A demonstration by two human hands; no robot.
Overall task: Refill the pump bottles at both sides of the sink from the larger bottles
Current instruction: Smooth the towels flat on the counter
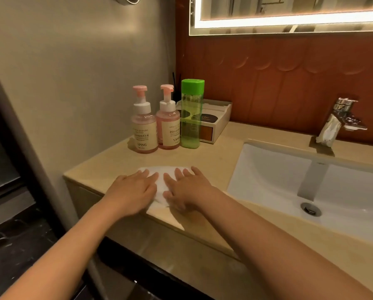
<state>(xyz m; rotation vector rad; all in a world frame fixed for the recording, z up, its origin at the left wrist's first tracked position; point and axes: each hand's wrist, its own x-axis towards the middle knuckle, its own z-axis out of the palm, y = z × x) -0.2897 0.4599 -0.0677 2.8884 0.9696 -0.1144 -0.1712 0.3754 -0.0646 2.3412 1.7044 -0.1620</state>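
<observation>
Both hands lie flat, side by side, on a white folded cloth (162, 170) spread on the beige stone worktop (213, 152). The left hand (131, 190) presses the cloth's left half, its fingers (146, 175) straight and close together, holding nothing. The right hand (186, 190) covers the right half, its fingers (181, 173) stretched out and slightly spread, the thumb pointing toward the left hand; it grips nothing either. A narrow strip of cloth shows between the two hands, and the cloth's far edge sticks out just past the fingertips.

Well beyond the fingertips, at the back of the worktop by the grey wall (73, 83), three bottles stand upright in a row. Ahead of the left fingers is a pink pump bottle with a cream label (143, 128). Just to its right stands a second pink pump bottle (168, 126) of the same kind. Pink liquid shows through both. Close against that one, ahead of the right fingers, rises a taller clear green bottle with a green cap (192, 118). A white box (218, 118) sits behind it. To the right of the right hand lies the white sink basin (267, 169), with a chrome tap (338, 122) at its far rim.
</observation>
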